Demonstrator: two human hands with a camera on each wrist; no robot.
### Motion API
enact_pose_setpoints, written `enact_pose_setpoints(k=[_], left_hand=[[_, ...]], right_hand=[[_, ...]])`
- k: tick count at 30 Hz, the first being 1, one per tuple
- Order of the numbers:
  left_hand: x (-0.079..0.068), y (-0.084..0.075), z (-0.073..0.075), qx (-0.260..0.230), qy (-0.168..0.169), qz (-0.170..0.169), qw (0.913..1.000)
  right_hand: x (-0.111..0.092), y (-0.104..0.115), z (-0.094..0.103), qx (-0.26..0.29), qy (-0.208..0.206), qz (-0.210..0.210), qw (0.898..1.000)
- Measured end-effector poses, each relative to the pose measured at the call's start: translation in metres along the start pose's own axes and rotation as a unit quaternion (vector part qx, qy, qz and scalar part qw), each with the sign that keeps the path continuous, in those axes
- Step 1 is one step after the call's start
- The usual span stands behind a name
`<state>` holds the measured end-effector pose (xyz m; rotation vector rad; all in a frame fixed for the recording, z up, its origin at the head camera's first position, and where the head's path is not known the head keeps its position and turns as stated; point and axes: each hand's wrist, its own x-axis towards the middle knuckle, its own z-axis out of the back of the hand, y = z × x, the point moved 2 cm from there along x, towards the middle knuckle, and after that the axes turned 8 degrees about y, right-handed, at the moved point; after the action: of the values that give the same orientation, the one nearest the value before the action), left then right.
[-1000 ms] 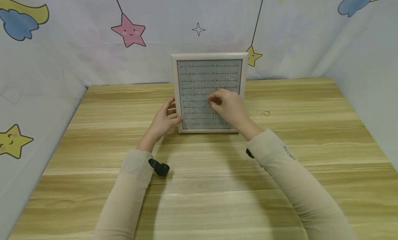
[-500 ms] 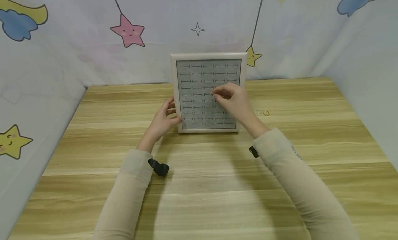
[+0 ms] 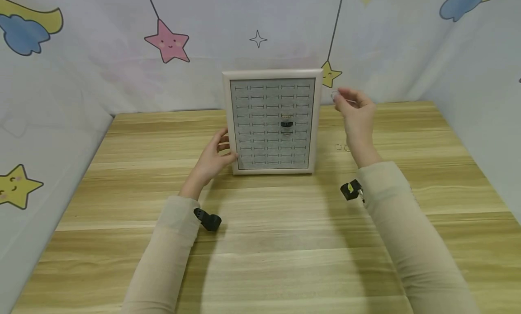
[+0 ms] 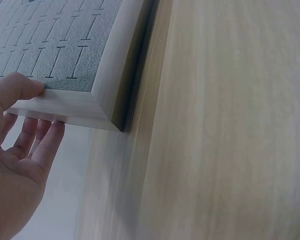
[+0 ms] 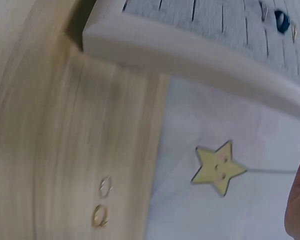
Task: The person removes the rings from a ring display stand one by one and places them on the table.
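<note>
Fingers (image 4: 51, 144) of the left hand (image 3: 210, 160) are curled around the left edge of the white-framed ring display board (image 3: 260, 106), which stands on the wood-grain table (image 3: 260, 241). Beside it lie a gold ring (image 5: 95, 218) and a paler ring (image 5: 109, 186). Its slots hold a dark ring (image 3: 286, 124) between two thinner ones. The right hand (image 3: 358, 117) pinches a silvery ring (image 3: 334, 94), raised near the star-printed backdrop (image 3: 220, 38).

Bare hands (image 3: 211, 159), long cream sleeves (image 3: 156, 259) with broad cuffs (image 3: 384, 182), small black wrist cameras (image 3: 210, 220).
</note>
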<state>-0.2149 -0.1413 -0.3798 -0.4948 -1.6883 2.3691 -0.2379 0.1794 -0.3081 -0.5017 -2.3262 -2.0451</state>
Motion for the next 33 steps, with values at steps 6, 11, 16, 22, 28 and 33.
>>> enact_pose_setpoints(k=[6, 11, 16, 22, 28, 33], left_hand=[[-0.001, -0.001, -0.001, 0.002, -0.002, 0.0, 1.0], [-0.001, -0.001, -0.001, 0.001, -0.003, 0.0, 1.0], [-0.001, -0.001, -0.001, -0.003, -0.002, 0.001, 1.0], [-0.001, -0.001, -0.001, -0.003, -0.003, 0.0, 1.0], [-0.001, 0.0, -0.001, 0.0, -0.003, 0.0, 1.0], [0.0, 0.001, 0.0, 0.003, -0.003, 0.0, 1.0]], right_hand=[[0.009, -0.014, 0.034, 0.024, -0.056, -0.043, 0.997], [0.007, -0.026, 0.061, -0.016, -0.083, -0.13, 0.988], [0.002, -0.035, 0.083, -0.009, -0.066, -0.208, 0.976], [-0.002, -0.046, 0.1, -0.05, -0.017, -0.296, 0.954], [-0.004, -0.054, 0.108, -0.047, 0.03, -0.335, 0.94], [-0.004, -0.058, 0.109, -0.081, 0.061, -0.334, 0.937]])
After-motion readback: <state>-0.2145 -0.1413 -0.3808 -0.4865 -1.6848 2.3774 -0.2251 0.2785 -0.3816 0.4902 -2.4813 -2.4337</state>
